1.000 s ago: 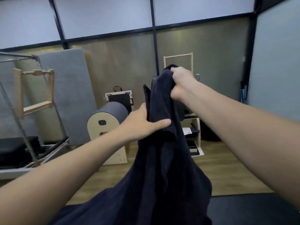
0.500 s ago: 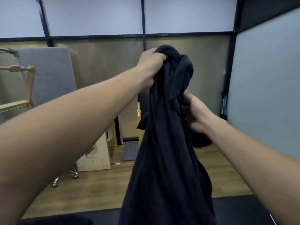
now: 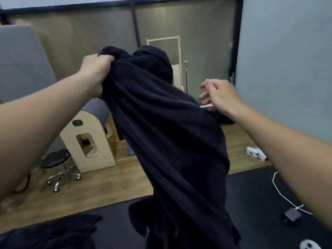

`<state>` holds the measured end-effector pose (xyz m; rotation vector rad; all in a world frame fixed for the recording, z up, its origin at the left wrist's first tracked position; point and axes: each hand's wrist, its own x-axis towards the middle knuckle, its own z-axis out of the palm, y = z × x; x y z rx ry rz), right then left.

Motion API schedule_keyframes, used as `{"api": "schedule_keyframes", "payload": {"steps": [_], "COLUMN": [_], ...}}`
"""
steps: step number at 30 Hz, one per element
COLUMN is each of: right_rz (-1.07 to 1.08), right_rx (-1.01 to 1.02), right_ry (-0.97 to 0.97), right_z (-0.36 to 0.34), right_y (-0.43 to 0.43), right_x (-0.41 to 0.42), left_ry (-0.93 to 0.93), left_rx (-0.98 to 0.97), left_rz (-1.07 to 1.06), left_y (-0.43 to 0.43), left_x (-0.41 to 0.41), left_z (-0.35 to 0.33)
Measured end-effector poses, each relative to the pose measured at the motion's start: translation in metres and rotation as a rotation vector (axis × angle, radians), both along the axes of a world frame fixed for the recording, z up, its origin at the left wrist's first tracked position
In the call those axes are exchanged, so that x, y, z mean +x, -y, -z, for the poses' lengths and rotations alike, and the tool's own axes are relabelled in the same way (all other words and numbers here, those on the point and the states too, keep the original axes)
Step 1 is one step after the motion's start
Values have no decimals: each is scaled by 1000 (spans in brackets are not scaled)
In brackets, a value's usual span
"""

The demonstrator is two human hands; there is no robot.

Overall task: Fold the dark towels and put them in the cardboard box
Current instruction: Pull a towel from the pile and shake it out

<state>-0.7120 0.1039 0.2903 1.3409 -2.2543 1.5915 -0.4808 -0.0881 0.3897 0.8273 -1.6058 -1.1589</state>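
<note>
A large dark navy towel (image 3: 172,133) hangs bunched in the air at the centre of the head view. My left hand (image 3: 97,71) grips its upper edge, fingers curled into the cloth. The towel's lower end drapes onto the black surface (image 3: 255,193). My right hand (image 3: 219,94) hovers at the towel's right edge with its fingers loosely spread and nothing held in them. Another dark towel (image 3: 53,232) lies crumpled on the black surface at the lower left. No cardboard box is in view.
A white cable (image 3: 280,191) and a black charger (image 3: 292,215) lie on the black surface at right. A small white device (image 3: 256,153) sits on the wooden floor. A wooden arched barrel (image 3: 89,135) and a wheeled stool (image 3: 55,159) stand at left.
My right hand has let go of the towel and drawn out to the right. My left hand keeps its grip at the top, and the towel has spread wider. The view has tilted down.
</note>
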Motion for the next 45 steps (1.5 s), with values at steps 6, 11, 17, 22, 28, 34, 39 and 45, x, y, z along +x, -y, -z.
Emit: {"api": "schedule_keyframes", "payload": {"steps": [6, 11, 17, 22, 28, 34, 39, 45], "right_rz": [-512, -594, -48, 257, 172, 175, 115, 94], "right_rx": [947, 1161, 978, 672, 397, -56, -40, -110], "right_ry": [-49, 268, 808, 990, 1203, 1780, 1879, 2018], "right_z": [219, 386, 457, 457, 428, 388, 379, 378], "right_y": [-6, -67, -104, -100, -56, -28, -56, -106], "right_x": [87, 155, 130, 95, 94, 91, 107, 124], "left_ry": [43, -245, 215, 327, 420, 366, 169, 63], "left_rx": [794, 1051, 1054, 1195, 1118, 1223, 1374, 1391], "left_rz": [199, 107, -513, -476, -55, 218, 324, 216], "left_y": [-36, -85, -86, -147, -183, -186, -187, -209], "left_x": [35, 88, 190, 201, 133, 64, -2, -54], "left_z": [182, 325, 444, 493, 488, 485, 475, 442]}}
